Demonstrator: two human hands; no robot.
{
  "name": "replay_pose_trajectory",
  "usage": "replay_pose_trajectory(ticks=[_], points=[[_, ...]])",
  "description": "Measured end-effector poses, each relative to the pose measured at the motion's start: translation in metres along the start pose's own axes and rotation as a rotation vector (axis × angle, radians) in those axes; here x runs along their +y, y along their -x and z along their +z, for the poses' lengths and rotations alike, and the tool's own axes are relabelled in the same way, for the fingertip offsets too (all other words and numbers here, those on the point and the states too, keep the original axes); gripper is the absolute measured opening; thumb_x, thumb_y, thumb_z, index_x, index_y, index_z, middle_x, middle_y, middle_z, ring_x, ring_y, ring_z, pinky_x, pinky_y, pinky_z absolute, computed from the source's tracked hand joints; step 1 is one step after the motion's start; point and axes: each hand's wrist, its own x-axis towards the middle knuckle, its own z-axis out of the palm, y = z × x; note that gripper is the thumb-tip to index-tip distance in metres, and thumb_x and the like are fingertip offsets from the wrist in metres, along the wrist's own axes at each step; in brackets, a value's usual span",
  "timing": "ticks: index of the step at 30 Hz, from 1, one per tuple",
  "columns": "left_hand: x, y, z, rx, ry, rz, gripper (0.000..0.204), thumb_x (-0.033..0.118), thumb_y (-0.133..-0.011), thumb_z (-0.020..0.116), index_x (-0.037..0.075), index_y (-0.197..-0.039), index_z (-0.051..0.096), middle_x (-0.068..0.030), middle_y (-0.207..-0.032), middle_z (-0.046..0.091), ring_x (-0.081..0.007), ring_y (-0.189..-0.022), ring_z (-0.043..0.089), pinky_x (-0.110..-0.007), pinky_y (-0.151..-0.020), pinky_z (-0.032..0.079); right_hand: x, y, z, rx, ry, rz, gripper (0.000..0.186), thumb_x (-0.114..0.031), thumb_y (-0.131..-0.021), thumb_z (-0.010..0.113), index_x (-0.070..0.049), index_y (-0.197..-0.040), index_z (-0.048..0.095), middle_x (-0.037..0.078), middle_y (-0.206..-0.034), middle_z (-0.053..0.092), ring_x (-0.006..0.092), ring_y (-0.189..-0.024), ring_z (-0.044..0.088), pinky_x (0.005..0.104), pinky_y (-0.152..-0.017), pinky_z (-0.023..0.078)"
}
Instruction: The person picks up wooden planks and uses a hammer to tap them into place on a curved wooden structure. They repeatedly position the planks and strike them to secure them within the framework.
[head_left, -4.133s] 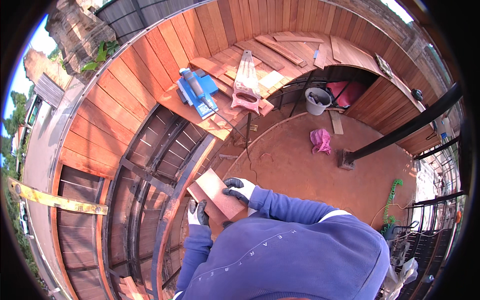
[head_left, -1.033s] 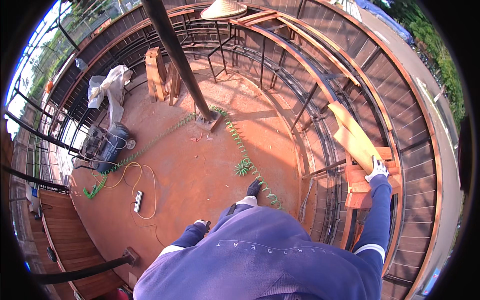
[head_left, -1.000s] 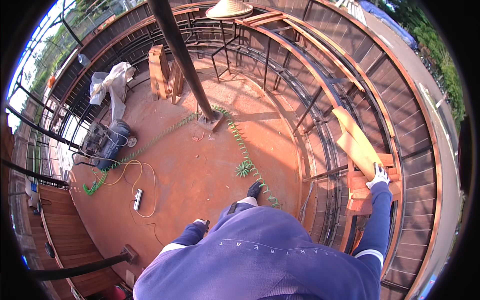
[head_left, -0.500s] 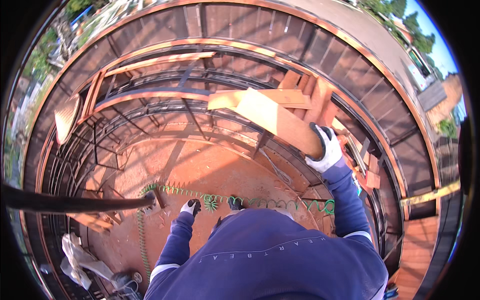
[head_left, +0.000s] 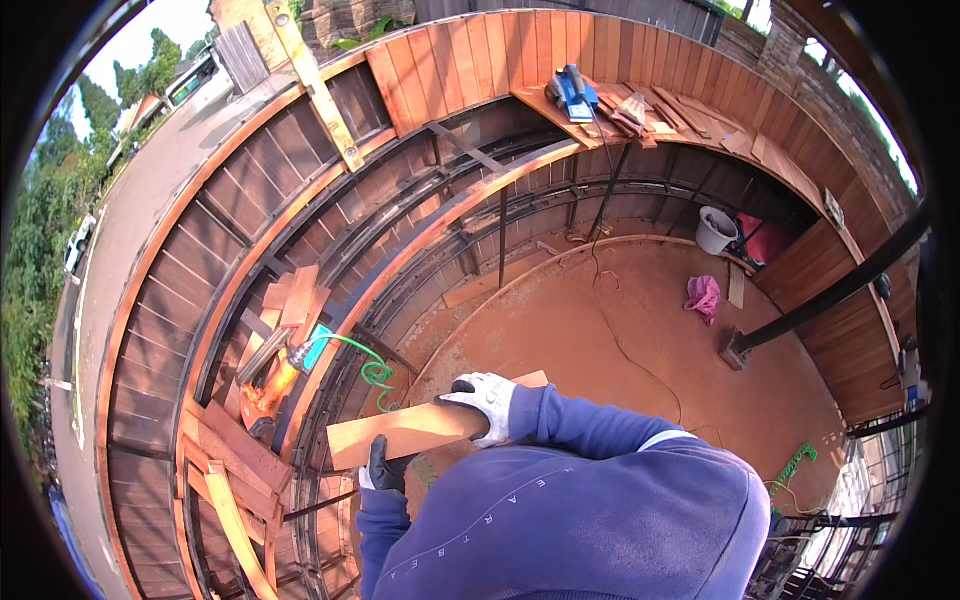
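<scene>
A flat wooden board [head_left: 400,434] is held crosswise in front of my body, its near-left end in full light. My right hand [head_left: 486,404], in a white and dark work glove, wraps over the board's top edge. My left hand [head_left: 384,466], gloved the same way, grips the lower edge near the left end, thumb up against the face. A short wooden end [head_left: 533,379] shows beyond my right hand; I cannot tell whether it is the same board. Left of my hands, an orange nail gun [head_left: 268,398] with a green coiled air hose [head_left: 377,373] lies on a curved bench frame.
Loose boards [head_left: 235,455] are stacked on the frame at the left. A blue power tool [head_left: 575,95] and wood offcuts [head_left: 640,110] lie on the far bench. A dark post [head_left: 840,285] slants in at the right. A bucket [head_left: 715,230] and pink cloth [head_left: 703,297] are farther back.
My view has turned to the right. My right hand has brought a board from the stack in front of my body, and my left hand, lowered before, now grips it too.
</scene>
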Motion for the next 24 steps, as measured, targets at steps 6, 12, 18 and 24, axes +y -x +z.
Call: replay_pose_trajectory(ticks=[6, 12, 18, 24], points=[[-0.069, -0.042, 0.169, -0.192, -0.140, -0.154, 0.055, 0.029, -0.093, 0.068, -0.001, -0.136, 0.050, -0.0223, -0.124, 0.062, -0.0382, -0.108, 0.067, -0.052, -0.085, 0.061, 0.073, 0.121, -0.082, 0.116, 0.125, 0.254, 0.098, -0.040, -0.067, 0.082, -0.013, -0.152, 0.042, 0.021, -0.144, 0.049, 0.0396, -0.129, 0.050, 0.0482, -0.110, 0.039], [-0.132, -0.067, 0.311, -0.367, -0.210, -0.284, 0.054, 0.028, -0.093, 0.068, 0.000, -0.135, 0.051, -0.0196, -0.120, 0.065, -0.0347, -0.105, 0.069, -0.050, -0.086, 0.061, 0.126, 0.200, -0.145, 0.196, 0.082, 0.461, 0.094, -0.041, -0.072, 0.078, -0.011, -0.153, 0.040, 0.021, -0.140, 0.052, 0.0378, -0.126, 0.053, 0.0468, -0.108, 0.042], [-0.178, -0.097, 0.412, -0.456, -0.282, -0.370, 0.057, 0.031, -0.089, 0.076, -0.002, -0.129, 0.053, -0.0194, -0.117, 0.064, -0.0338, -0.102, 0.069, -0.049, -0.079, 0.061, 0.163, 0.261, -0.181, 0.339, 0.045, 0.682, 0.099, -0.047, -0.072, 0.078, -0.013, -0.155, 0.037, 0.022, -0.143, 0.050, 0.0401, -0.128, 0.050, 0.0468, -0.109, 0.040], [-0.220, -0.147, 0.502, -0.514, -0.256, -0.417, 0.057, 0.028, -0.090, 0.071, 0.000, -0.135, 0.050, -0.0196, -0.119, 0.063, -0.0342, -0.103, 0.068, -0.048, -0.081, 0.062, 0.220, 0.324, -0.198, 0.447, 0.214, 0.895, 0.104, -0.056, -0.070, 0.078, -0.014, -0.156, 0.036, 0.017, -0.140, 0.051, 0.0372, -0.128, 0.048, 0.0495, -0.111, 0.033]])
